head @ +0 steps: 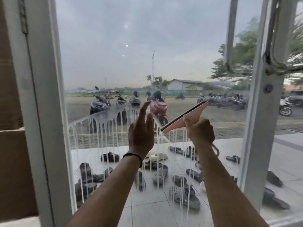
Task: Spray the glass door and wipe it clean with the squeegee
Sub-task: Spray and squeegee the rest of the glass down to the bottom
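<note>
Head view: right hand (199,131) fingers around pink squeegee (188,116), left hand (141,133) fingers straight

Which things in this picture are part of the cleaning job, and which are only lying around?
Part of the job:
- pink plastic squeegee with black rubber blade, held in the right hand
- glass door pane with white foam streaks
- left hand, raised open near the pane

Only lying around:
- dark sandals and grey clogs on the tiles outside
- parked motor scooters
- metal door handle
</note>
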A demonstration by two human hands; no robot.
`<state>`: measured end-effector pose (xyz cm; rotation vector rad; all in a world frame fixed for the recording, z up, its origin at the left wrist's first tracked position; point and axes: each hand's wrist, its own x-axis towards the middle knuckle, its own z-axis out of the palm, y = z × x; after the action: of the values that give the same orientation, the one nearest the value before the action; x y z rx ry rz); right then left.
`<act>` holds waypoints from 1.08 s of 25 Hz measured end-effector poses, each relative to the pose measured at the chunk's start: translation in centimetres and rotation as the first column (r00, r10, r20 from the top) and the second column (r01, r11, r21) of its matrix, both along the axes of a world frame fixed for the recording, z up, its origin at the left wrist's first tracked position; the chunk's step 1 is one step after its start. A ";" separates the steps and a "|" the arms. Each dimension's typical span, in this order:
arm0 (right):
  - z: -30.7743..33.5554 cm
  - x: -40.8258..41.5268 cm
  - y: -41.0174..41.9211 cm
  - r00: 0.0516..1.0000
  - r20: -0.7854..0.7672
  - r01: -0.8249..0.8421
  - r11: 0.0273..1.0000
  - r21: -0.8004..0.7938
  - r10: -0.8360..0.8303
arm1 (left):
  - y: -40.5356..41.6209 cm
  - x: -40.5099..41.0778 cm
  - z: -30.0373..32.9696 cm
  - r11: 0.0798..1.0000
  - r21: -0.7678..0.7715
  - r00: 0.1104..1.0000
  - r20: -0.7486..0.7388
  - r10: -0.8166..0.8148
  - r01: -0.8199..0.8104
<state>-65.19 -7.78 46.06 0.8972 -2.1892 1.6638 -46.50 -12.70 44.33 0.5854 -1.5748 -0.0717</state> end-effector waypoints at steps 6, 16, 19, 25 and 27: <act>3.4 8.8 -1.5 0.899 -0.418 -0.166 0.985 -0.042 0.134 | -0.6 6.7 -0.2 0.983 -0.053 0.984 -0.040 0.176 -0.178; 4.2 18.8 -5.2 0.560 -0.759 -0.237 0.942 0.239 0.334 | -1.1 15.8 -4.1 0.885 0.078 0.885 -0.053 0.463 -0.458; 3.9 19.1 -5.7 0.568 -0.773 -0.204 0.958 0.200 0.282 | -1.2 17.2 -5.8 0.871 0.101 0.870 -0.073 0.488 -0.480; 3.7 19.2 -5.7 0.563 -0.785 -0.177 0.966 0.189 0.257 | -1.5 18.1 -6.7 0.842 0.117 0.834 -0.118 0.539 -0.527; 3.7 19.3 -5.7 0.562 -0.785 -0.186 0.965 0.185 0.259 | -1.5 18.3 -6.9 0.839 0.127 0.834 -0.109 0.542 -0.529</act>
<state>-45.90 -13.48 49.73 1.6179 -1.5222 0.9020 -28.20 -14.20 37.47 1.0573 -1.2252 0.2374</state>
